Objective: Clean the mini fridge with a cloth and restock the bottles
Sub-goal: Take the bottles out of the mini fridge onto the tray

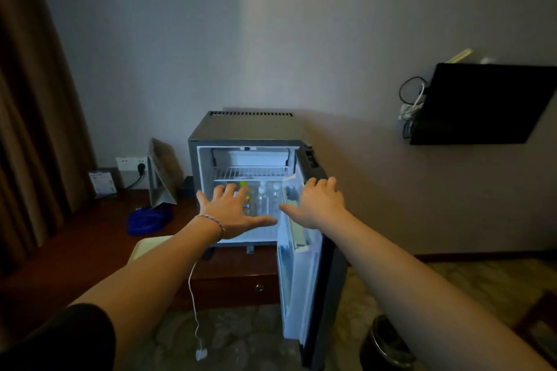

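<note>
With both arms stretched out in front of me, my left hand [233,210] and right hand [316,205] are spread flat, fingers straight, thumbs pointing toward each other, holding nothing at all. They hang in the air in front of the mini fridge [241,129], which sits on the right end of a dark wooden desk [99,235], back against the wall. Its door [298,280] is swung wide open to the right, past the desk's right edge.

Inside, the wire shelf [250,173] up top looks bare, and the bottles [268,199] stand upright on the fridge floor: one with a yellow label just behind my left fingers, then a couple of clear ones beside it. Can't tell how many exactly, my hands cover part of the row.

The blue cloth [147,220] is bunched up on the desk, left of the fridge, near the front edge, just in front of a standing card [162,172]. A wall socket [132,164] has a plug in it behind that. A white cable [194,304] dangles off the desk front, a bin [385,343] sits on the floor bottom right, and a black TV [482,102] hangs on the wall.
</note>
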{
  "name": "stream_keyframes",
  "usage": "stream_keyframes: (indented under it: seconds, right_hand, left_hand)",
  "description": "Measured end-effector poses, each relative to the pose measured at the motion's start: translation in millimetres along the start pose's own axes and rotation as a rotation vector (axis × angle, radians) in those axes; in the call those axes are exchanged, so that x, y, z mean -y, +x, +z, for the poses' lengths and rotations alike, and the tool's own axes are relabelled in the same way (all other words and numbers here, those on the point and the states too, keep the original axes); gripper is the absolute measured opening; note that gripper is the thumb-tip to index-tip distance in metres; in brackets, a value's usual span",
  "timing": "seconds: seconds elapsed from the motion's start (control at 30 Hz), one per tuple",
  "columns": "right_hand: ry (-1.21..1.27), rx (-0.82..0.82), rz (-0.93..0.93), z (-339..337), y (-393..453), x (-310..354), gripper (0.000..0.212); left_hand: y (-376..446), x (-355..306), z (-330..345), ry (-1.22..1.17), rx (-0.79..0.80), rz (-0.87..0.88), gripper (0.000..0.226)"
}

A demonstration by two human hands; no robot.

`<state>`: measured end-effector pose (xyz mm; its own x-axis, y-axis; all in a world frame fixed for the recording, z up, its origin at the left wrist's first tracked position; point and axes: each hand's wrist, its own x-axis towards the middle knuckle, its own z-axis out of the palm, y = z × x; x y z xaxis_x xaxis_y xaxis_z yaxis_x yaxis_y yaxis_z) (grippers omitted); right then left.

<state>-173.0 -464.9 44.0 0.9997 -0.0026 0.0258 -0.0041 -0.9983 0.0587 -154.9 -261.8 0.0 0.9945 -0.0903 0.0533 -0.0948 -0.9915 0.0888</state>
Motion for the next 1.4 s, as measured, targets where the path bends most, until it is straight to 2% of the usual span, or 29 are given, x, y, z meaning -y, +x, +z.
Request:
stream_keyframes:
  seconds: [0.17, 0.3, 0.47, 0.63, 0.77, 0.83, 0.9, 0.97, 1.03, 1.17, 1.4]
  right_hand:
    - [-0.139, -0.003, 0.054, 6.3, -0.6, -33.5, 0.103]
    - [-0.152, -0.033, 0.111, 17.5, 7.2, -58.0, 0.109]
    - [-0.160, -0.042, 0.164, 32.7, 20.8, -96.9, 0.108]
    - [-0.139, 0.000, 0.230, 32.1, 37.0, -122.3, 0.106]
    - [-0.047, 0.035, 0.310, 17.5, 58.1, -127.9, 0.107]
    - [-0.020, 0.037, 0.327, 17.4, 65.2, -120.5, 0.109]
    - [-0.037, -0.041, 0.263, 23.5, 69.0, -103.2, 0.104]
    - [-0.031, -0.161, 0.095, 31.2, 72.8, -74.7, 0.095]
    - [0.015, -0.211, -0.090, 38.0, 79.2, -38.4, 0.083]
    - [0.083, -0.140, -0.268, 60.2, 96.3, 33.0, 0.078]
    - [0.115, 0.002, -0.280, 102.7, 141.5, 99.1, 0.076]
  left_hand:
    - [16.4, -28.1, 2.4, -0.010, -0.036, 0.070, 0.133]
    - [24.9, -42.9, 5.2, -0.010, -0.087, 0.114, 0.129]
    - [29.1, -53.2, 15.2, -0.009, -0.058, 0.127, 0.136]
    - [30.4, -37.9, 24.2, -0.013, -0.017, 0.112, 0.129]
    - [30.0, -8.8, 24.4, -0.057, 0.001, 0.045, 0.131]
    - [31.1, 9.6, 27.1, -0.045, -0.004, 0.014, 0.131]
    - [33.0, 27.9, 31.6, -0.028, 0.006, -0.015, 0.130]
    - [36.4, 45.3, 35.9, -0.012, 0.024, -0.043, 0.131]
    - [41.0, 62.2, 37.5, -0.005, 0.031, -0.056, 0.129]
    - [55.9, 93.4, 37.6, 0.023, 0.030, -0.039, 0.121]
    - [95.5, 139.9, 55.5, 0.042, 0.066, -0.012, 0.112]
